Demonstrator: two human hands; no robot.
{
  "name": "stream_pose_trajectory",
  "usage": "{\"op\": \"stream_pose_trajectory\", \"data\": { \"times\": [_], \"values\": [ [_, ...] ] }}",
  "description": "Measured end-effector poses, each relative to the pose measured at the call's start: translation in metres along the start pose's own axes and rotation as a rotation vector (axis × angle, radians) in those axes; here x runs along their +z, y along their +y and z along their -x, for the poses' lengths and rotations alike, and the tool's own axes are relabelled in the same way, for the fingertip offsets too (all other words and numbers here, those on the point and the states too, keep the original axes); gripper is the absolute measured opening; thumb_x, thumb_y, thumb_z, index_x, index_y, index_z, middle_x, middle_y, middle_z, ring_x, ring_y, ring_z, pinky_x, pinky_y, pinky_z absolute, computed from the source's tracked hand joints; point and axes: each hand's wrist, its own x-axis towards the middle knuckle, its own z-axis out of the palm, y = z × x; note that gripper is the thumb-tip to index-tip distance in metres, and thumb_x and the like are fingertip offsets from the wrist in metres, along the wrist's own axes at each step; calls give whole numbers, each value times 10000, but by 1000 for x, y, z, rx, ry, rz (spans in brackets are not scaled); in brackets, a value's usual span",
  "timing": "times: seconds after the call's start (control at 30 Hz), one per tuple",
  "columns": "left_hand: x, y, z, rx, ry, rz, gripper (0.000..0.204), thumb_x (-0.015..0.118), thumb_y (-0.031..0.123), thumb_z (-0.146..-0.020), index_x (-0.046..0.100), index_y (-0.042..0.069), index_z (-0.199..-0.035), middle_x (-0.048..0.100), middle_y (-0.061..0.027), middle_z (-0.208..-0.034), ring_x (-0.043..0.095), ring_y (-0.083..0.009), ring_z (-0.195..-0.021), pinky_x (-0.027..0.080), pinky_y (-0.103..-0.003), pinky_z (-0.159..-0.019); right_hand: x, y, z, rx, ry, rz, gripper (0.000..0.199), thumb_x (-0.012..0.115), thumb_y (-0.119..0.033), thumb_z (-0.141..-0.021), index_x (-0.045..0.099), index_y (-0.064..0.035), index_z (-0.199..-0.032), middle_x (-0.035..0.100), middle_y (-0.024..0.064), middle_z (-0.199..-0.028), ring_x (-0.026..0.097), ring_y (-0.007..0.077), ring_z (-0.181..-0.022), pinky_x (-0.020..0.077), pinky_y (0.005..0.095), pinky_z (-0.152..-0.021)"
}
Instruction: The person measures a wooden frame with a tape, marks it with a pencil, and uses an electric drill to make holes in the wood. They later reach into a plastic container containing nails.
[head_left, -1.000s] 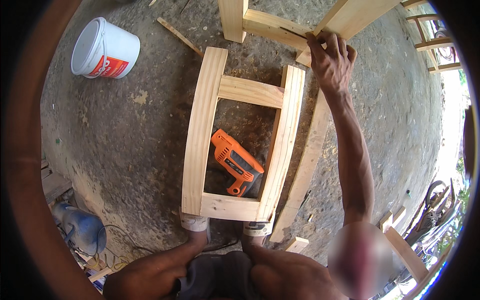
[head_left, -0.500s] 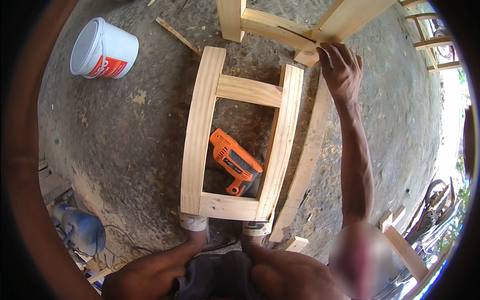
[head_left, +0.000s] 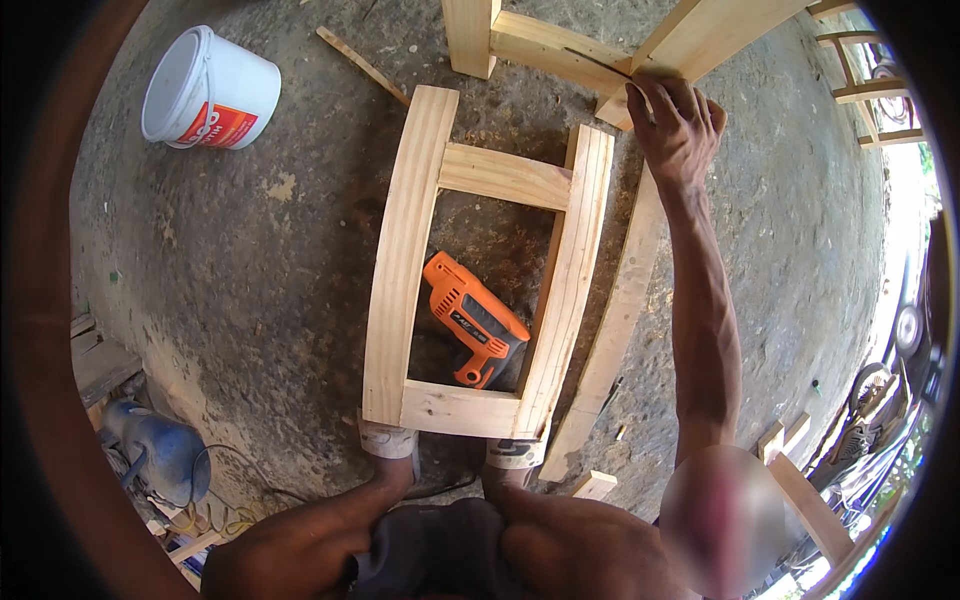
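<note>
My right hand (head_left: 676,125) reaches out to the far right, at the corner where a rail (head_left: 555,50) meets a wide board (head_left: 725,35) of a wooden frame. Its fingers are bent and drawn together. A thin dark line or rod on the rail ends at the fingertips; whether they hold it I cannot make out. My left hand is out of view. In front of me, a smaller wooden frame (head_left: 408,250) rests with its near end by my feet. Inside its opening lies an orange and black power drill (head_left: 475,320).
A white lidded bucket (head_left: 245,95) stands at the far left. A long plank (head_left: 615,330) lies right of the small frame, and a thin stick (head_left: 360,65) beyond it. A blue machine (head_left: 165,450) with a cord sits at near left. Scrap wood (head_left: 810,510) lies near right.
My right hand has shifted slightly left along the far frame's corner, its fingers drawn closer together. The whole view has shifted a little; the drill and small frame stay in place.
</note>
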Motion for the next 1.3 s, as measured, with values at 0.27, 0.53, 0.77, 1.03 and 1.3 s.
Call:
{"op": "stream_pose_trajectory", "data": {
  "times": [0.27, 0.53, 0.77, 1.03, 1.3],
  "values": [
    [-1, -7, -1, -13, 7, 21, 479, 693, 339, -881, 612, 41, -1247, 645, -130, -1211, 605, -258, -1114, 474, -379, -966, 4, -3, 0, 2, 31, 11, 147, 818, -266, -815, 757, -256, -948, 685, -111, -947, 651, 111, -830, 393, 351, -842],
    [2, -15, 2, -24, 13, 44, 462, 678, 309, -902, 596, 41, -1269, 634, -131, -1230, 595, -261, -1132, 467, -380, -977, 5, -4, 0, 5, 49, 37, 118, 817, -262, -813, 763, -262, -919, 705, -105, -931, 665, 102, -846, 391, 333, -866],
    [4, -22, 2, -34, 19, 63, 447, 665, 283, -920, 583, 41, -1287, 624, -132, -1247, 586, -263, -1147, 460, -381, -987, 4, -5, -3, -5, 57, 52, 114, 821, -277, -805, 766, -267, -905, 707, -112, -929, 665, 95, -839, 388, 328, -866],
    [3, -29, 3, -46, 20, 88, 432, 650, 253, -941, 567, 41, -1308, 613, -133, -1266, 576, -265, -1165, 453, -383, -998, 6, -1, -3, -9, 53, 57, 139, 840, -282, -776, 761, -274, -891, 705, -125, -927, 666, 83, -845, 386, 320, -878],
    [7, -43, 4, -60, 25, 124, 419, 636, 223, -962, 551, 41, -1330, 602, -134, -1286, 566, -268, -1183, 446, -384, -1010, 12, 2, -1, -23, 91, 46, 105, 819, -263, -805, 749, -252, -883, 683, -129, -935, 661, 98, -837, 398, 360, -917]
  ]
}}
